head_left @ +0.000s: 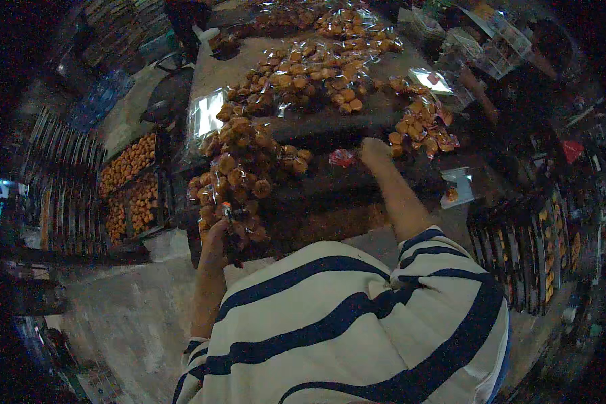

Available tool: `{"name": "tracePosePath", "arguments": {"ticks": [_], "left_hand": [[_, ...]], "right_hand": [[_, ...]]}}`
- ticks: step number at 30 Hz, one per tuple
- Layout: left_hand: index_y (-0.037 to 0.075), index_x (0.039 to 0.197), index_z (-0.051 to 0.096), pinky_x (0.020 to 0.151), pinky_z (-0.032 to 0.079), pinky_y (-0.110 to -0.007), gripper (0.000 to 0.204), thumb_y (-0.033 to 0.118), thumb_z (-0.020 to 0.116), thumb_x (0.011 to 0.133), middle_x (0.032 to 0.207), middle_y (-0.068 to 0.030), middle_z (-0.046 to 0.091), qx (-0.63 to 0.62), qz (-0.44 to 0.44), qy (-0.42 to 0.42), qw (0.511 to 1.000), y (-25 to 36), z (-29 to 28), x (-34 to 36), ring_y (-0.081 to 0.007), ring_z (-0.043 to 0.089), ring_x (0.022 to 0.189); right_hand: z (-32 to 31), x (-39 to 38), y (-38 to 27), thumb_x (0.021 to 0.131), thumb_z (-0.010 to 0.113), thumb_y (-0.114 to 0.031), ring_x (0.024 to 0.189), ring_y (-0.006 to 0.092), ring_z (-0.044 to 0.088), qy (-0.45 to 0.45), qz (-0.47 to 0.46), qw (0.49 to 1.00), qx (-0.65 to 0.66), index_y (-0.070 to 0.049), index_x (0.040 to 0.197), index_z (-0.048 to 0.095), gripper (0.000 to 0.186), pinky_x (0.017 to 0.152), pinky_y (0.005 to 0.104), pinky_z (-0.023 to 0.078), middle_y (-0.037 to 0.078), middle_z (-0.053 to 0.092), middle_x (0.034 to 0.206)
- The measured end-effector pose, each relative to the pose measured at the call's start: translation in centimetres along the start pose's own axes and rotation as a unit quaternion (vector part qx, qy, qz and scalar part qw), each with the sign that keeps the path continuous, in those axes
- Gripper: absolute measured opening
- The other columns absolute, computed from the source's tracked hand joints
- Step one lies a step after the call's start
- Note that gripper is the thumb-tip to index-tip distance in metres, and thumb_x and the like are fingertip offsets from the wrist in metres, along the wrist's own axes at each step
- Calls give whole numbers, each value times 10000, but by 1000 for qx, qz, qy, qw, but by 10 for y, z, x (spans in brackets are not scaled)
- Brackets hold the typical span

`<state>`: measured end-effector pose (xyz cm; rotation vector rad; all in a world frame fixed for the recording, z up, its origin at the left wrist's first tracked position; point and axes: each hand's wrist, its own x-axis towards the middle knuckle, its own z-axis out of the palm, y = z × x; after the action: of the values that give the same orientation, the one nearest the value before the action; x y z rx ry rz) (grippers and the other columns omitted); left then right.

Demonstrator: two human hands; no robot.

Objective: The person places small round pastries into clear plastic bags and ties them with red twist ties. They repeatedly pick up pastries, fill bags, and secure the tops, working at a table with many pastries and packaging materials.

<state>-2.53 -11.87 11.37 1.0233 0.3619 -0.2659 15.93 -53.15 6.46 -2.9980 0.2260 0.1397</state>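
My left hand (217,236) is closed around a small dark metal tool (229,215) with an orange top, at the near left of the table, against a heap of clear bags of round golden-brown baked pieces (239,175). My right hand (374,151) is on the dark middle of the table, fingers curled down, with what they hold hidden. Just left of it lies a small red packet (342,157). More filled bags (421,128) lie beyond and right of that hand, and others (303,71) cover the back of the table.
Trays of baked pieces (128,165) stand at left beside metal racks (60,161), with another rack (545,256) at lower right. Shiny film stacks (209,111) sit on the table (222,67). A co-worker's arm (485,101) reaches in at upper right, near a red item (572,151).
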Motion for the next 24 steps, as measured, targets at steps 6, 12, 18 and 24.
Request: {"name": "tracePosePath", "arguments": {"ticks": [6, 12, 18, 24], "left_hand": [[98, 758, 561, 328, 321, -254, 502, 534, 412, 955, 560, -13, 529, -44, 28, 49, 997, 10, 4, 6, -125, 431, 373], [120, 706, 551, 355, 247, -260, 526, 557, 396, 955, 509, 7, 461, 113, 66, 35, 991, 10, 25, 15, -113, 362, 372], [129, 741, 589, 357, 263, -268, 481, 527, 422, 953, 516, 11, 472, 92, 93, 4, 991, -9, -6, 15, -121, 382, 378], [160, 744, 608, 372, 305, -258, 438, 529, 470, 935, 531, 17, 522, -56, -8, 11, 998, -35, -54, -5, -122, 440, 391]], "right_hand": [[40, 31, 74, 795, 616, -170, 988, 342, 656, -41, 112, 993, -16, -84, 1016, 708, 255, 801, 445, 530, 166, 679, 1057], [38, 36, 73, 802, 617, -182, 1004, 329, 653, -65, 107, 992, -31, -82, 998, 699, 235, 826, 437, 525, 147, 683, 1058], [45, 21, 74, 823, 595, -302, 981, 328, 650, 6, 108, 994, 15, -99, 997, 692, 284, 824, 454, 520, 124, 690, 1017], [56, 12, 81, 844, 577, -390, 938, 309, 647, 39, 121, 989, 72, -118, 1019, 674, 338, 802, 438, 526, 111, 664, 1062]]}}
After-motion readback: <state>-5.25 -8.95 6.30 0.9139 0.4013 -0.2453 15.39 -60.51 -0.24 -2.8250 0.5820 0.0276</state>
